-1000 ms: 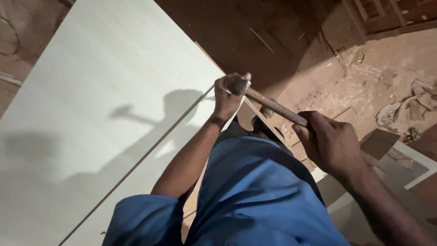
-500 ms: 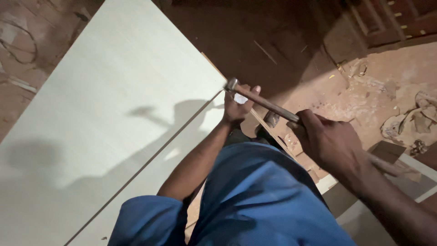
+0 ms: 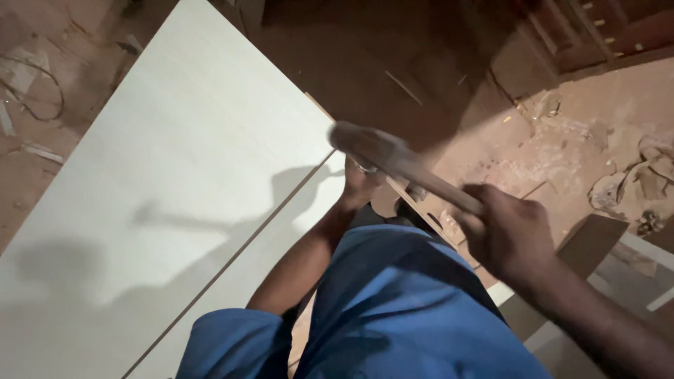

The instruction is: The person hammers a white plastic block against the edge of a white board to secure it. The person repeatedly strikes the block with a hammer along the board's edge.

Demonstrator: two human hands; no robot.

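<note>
Over pale panels (image 3: pixel 175 182) on a dusty workshop floor (image 3: pixel 562 140), right-hand fingers (image 3: pixel 502 235) clenched round a hammer (image 3: pixel 393 158).

The board (image 3: pixel 175 196) was a pale, smooth, matt laminate with faint wood grain, its edge showing a raw brown core. The hammer (image 3: pixel 393 163) in the right hand (image 3: pixel 509 235) had a bare wooden handle; its head was too blurred to tell. The shirt (image 3: pixel 400 316) was matt blue cloth. The floor (image 3: pixel 562 140) was rough reddish earth, dusted with sawdust and wood scraps.
</note>
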